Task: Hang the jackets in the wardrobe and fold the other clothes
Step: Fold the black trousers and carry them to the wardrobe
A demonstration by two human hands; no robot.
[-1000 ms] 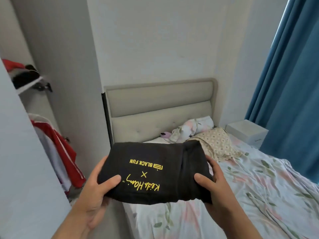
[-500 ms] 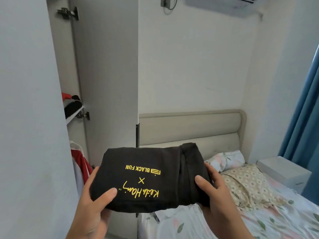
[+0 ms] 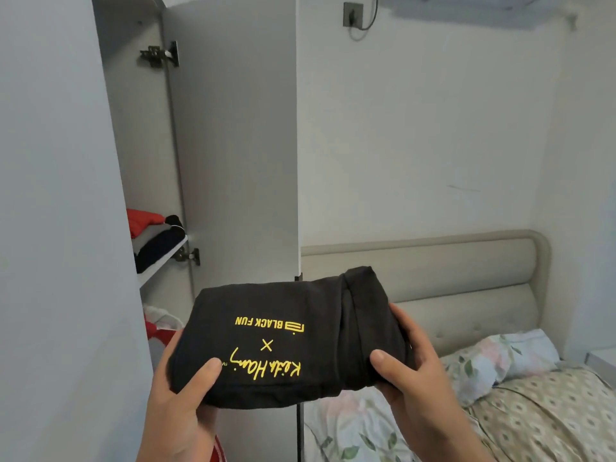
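Note:
A folded black shirt (image 3: 286, 338) with yellow print is held level in front of me, at chest height. My left hand (image 3: 181, 405) grips its near left corner, thumb on top. My right hand (image 3: 413, 371) holds its right end, thumb on top and fingers underneath. Behind it the wardrobe (image 3: 150, 155) stands open. Its shelf (image 3: 163, 261) carries folded red and black clothes (image 3: 155, 235). Below the shelf hangs a red and white jacket (image 3: 161, 328), mostly hidden by the shirt and the near door.
A wardrobe door (image 3: 60, 228) fills the left side, close to me. A second open door (image 3: 233, 145) stands between the wardrobe and the bed (image 3: 500, 421). The bed has a padded headboard (image 3: 450, 281), pillows and floral bedding. A wall socket (image 3: 353, 15) sits high up.
My view has swung up and left, from the bed toward the open wardrobe. The folded shirt stays in both hands and is now nearer the wardrobe opening.

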